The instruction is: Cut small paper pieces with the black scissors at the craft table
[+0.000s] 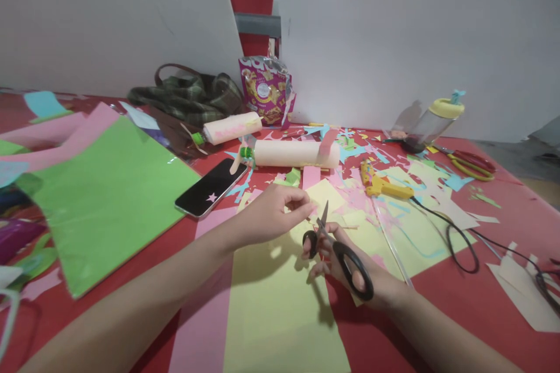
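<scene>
Black-handled scissors (322, 224) are in my right hand (345, 256), thumb through one handle loop and fingers around the other. Their blades point up and away from me and look only slightly parted. Close to the blade tips, my left hand (286, 210) is closed in a pinch; whatever its fingertips hold is too small to make out. Under both hands lies a pale yellow paper sheet (280, 303), partly over a pink sheet (199, 309). Just beyond them rests a bottle wrapped in cream paper (291, 154) with a green cap.
A phone (212, 186) with a pink star lies left, beside green sheets (109, 186). Right are a yellow glue gun (385, 186) with a black cord, red-handled scissors (470, 164) and a clear bottle (433, 125). A second wrapped bottle (231, 128), snack bag (266, 90) and plaid cloth (192, 93) stand behind.
</scene>
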The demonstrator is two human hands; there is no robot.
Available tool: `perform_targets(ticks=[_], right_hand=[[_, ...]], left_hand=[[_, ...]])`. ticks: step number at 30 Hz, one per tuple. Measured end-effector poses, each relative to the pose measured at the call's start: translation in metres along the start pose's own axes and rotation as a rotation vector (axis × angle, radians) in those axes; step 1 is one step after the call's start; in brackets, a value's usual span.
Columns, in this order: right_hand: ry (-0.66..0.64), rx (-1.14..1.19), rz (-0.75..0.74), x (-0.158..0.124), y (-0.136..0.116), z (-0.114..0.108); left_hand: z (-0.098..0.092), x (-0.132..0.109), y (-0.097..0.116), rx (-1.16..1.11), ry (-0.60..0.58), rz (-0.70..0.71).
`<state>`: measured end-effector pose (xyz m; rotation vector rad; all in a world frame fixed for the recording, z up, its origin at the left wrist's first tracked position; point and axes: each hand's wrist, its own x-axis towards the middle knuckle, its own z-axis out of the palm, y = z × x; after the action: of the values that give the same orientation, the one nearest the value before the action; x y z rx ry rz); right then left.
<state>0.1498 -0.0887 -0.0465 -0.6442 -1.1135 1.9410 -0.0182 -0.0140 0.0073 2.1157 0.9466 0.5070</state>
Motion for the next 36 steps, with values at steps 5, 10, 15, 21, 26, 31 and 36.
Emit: perform_targets(ticks=[5,10,15,21,26,31,36], right_hand=[[-0.009,-0.015,0.023,-0.0008,-0.0015,-0.0005],[0.003,-0.039,0.022,-0.0008,0.0001,-0.0009],[-0.004,-0.028,0.017,-0.0006,0.0011,-0.0016],[0.004,-0.023,0.013,-0.0009,0.0021,-0.0013],[-0.007,-0.024,0.002,0.0000,0.0024,-0.0016],[-0.008,-0.039,0.041,-0.0005,0.0025,-0.0031],[-0.024,-0.039,0.035,0.0004,0.0002,-0.0012]], left_hand=[[-0.0007,-0.0012,0.0013,0.072,-0.035,0.020],[-0.0010,-0.0017,0.0022,0.127,-0.040,0.029],[-0.0011,-0.0017,0.0027,0.165,-0.038,0.050],[-0.0019,-0.0020,0.0039,0.188,-0.035,0.072],[-0.0010,-0.0024,0.0038,0.193,-0.027,0.074],[-0.0017,-0.0023,0.0037,0.203,-0.028,0.092],[-0.0019,-0.0025,0.0034,0.228,-0.034,0.101]])
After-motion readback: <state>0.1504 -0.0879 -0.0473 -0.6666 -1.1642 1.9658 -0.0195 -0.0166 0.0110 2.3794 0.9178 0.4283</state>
